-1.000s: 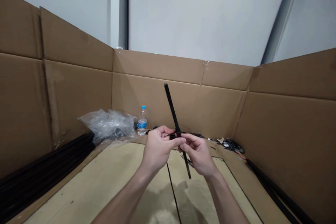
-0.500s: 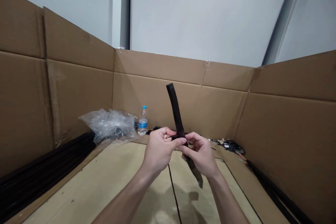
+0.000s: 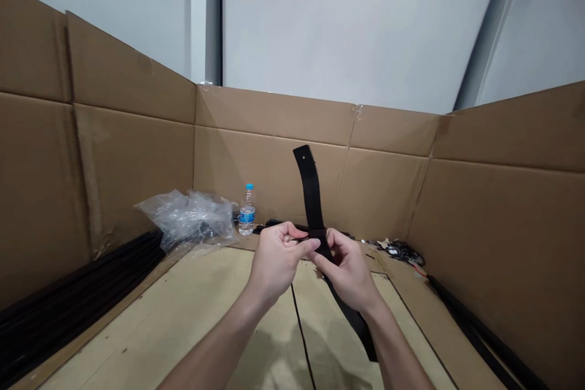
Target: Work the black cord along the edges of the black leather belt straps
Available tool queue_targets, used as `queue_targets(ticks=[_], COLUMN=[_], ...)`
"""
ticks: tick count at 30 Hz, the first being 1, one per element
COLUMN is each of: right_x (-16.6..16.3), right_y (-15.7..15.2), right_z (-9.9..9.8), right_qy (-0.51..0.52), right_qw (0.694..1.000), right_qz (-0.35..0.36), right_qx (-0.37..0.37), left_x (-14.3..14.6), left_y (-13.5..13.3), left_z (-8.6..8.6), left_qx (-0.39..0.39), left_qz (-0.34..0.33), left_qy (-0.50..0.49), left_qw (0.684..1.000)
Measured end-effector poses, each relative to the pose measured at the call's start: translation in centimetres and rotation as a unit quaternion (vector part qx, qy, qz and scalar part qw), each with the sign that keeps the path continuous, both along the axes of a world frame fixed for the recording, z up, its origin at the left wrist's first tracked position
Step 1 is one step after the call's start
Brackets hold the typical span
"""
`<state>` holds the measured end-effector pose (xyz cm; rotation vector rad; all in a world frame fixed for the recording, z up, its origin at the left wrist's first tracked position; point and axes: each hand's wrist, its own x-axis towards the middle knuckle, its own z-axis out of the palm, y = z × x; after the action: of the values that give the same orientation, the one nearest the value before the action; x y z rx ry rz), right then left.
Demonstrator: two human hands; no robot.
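Note:
A curved black strap [image 3: 312, 192] stands up between my two hands in the head view, its broad face turned towards me. A small hole shows near its top end, and its lower part slants down to the right behind my right wrist. My left hand [image 3: 281, 256] pinches it near the middle between thumb and fingers, where a darker band crosses it. Close beside, my right hand [image 3: 346, 265] grips the strap just below that band. My fingers partly cover the band. Below my hands a thin dark line [image 3: 301, 332] runs towards me; I cannot tell whether it is a cord or a gap.
Cardboard walls [image 3: 274, 113] surround the pale work surface [image 3: 183, 317]. A water bottle [image 3: 247, 216] and clear plastic bags [image 3: 192, 219] stand at the back left, above long black strips [image 3: 91, 286]. Tangled black cables [image 3: 404, 251] and black tubes [image 3: 470, 329] lie on the right.
The strap has turned from nearly edge-on to showing its broad face, and its lower end has swung down and right. Both hands keep their hold in almost the same place.

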<state>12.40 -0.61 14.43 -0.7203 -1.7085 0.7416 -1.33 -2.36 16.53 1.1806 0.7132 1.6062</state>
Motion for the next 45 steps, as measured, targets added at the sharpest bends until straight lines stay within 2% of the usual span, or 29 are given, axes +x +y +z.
queue_targets(ticks=[3, 10, 14, 19, 24, 32, 39, 45], right_x=[-0.2, -0.3, -0.5, 0.1, 0.4, 0.1, 0.0, 0.2], right_y=[0.0, 0.8, 1.2, 1.3, 1.2, 0.6, 0.2, 0.0], right_z=[-0.2, -0.3, -0.4, -0.6, -0.4, -0.2, 0.1, 0.2], right_qy=[0.03, 0.137, 0.166, 0.115, 0.125, 0.131, 0.115, 0.125], right_qw=[0.996, 0.971, 0.963, 0.974, 0.97, 0.962, 0.974, 0.967], right_qz=[0.069, 0.17, 0.18, 0.16, 0.173, 0.206, 0.167, 0.202], right_qx=[-0.04, -0.102, -0.112, -0.109, -0.115, -0.122, -0.102, -0.096], left_x=[-0.3, -0.8, -0.8, -0.2, 0.1, 0.0, 0.0, -0.1], left_y=[0.4, 1.3, 1.0, 0.2, -0.1, 0.0, 0.1, 0.3], left_z=[-0.1, -0.1, 0.3, 0.6, 0.4, 0.1, -0.1, 0.1], left_qx=[0.01, 0.043, 0.026, 0.01, 0.016, 0.038, 0.033, 0.046], left_qz=[-0.007, 0.003, -0.025, -0.029, -0.048, -0.124, -0.093, -0.053], left_qy=[0.013, 0.02, 0.013, -0.009, -0.012, 0.005, 0.004, 0.004], left_qw=[1.0, 0.999, 0.999, 0.999, 0.999, 0.992, 0.995, 0.998])
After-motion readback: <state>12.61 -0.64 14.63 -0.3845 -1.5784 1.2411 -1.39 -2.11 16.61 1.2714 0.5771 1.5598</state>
